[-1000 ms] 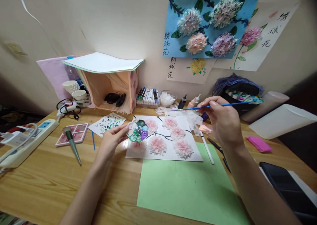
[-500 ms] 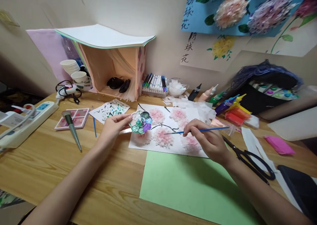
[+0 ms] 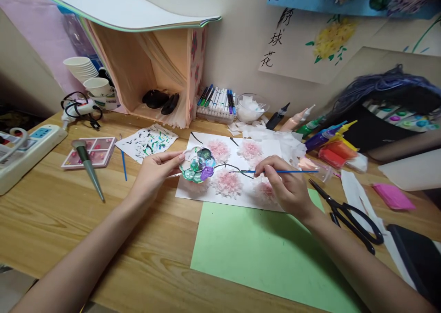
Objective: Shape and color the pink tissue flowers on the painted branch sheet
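Head view: right hand [image 3: 287, 187] lowered, paintbrush [image 3: 245, 171] over flower sheet [image 3: 247, 195].

On the left of the counter [image 3: 158, 244], a white power strip [image 3: 36, 154] lies near a pink-framed case [image 3: 109, 148], with a makeup brush [image 3: 91, 170] resting across it. Stacked paper cups [image 3: 78, 68] stand beside an open-fronted box [image 3: 120, 58], two black objects inside. Black-handled scissors [image 3: 328, 197] lie near a bright pink packet [image 3: 393, 196]. A yellow flower picture [image 3: 334, 38] hangs on the wall [image 3: 237, 33].
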Demonstrator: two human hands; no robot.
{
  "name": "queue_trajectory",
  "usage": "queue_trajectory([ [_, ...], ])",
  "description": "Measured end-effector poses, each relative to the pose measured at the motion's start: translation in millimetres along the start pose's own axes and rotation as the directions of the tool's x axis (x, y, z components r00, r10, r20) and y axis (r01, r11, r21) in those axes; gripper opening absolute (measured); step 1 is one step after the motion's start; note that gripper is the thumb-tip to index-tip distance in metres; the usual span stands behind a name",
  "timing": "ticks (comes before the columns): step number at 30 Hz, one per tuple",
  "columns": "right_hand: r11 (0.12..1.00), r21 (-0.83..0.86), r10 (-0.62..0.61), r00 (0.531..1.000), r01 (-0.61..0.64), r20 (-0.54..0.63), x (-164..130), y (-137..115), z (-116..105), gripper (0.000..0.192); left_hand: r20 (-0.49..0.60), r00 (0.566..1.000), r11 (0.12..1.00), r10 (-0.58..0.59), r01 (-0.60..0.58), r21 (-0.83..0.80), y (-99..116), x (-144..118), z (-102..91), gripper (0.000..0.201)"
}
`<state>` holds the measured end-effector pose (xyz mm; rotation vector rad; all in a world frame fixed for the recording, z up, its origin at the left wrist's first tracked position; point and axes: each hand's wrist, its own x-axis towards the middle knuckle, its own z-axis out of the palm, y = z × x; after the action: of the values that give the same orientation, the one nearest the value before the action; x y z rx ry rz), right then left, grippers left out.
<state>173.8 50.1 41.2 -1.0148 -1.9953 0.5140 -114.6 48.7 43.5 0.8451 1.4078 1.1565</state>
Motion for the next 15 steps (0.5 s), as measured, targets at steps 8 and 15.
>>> queue_trajectory([
  [8,0.999,-0.015,-0.046,0.999,0.046,0.023,-0.1,-6.0,-1.3,0.024,0.007,1.0,1.0,-0.008,0.008,-0.021,-1.5,0.2,-1.3,0.036],
  [15,0.998,-0.021,-0.067,0.998,0.067,-0.001,1.1,-8.2,-4.7,0.023,0.039,0.999,1.0,0.007,-0.007,-0.012,-1.8,-2.9,-0.6,0.032],
])
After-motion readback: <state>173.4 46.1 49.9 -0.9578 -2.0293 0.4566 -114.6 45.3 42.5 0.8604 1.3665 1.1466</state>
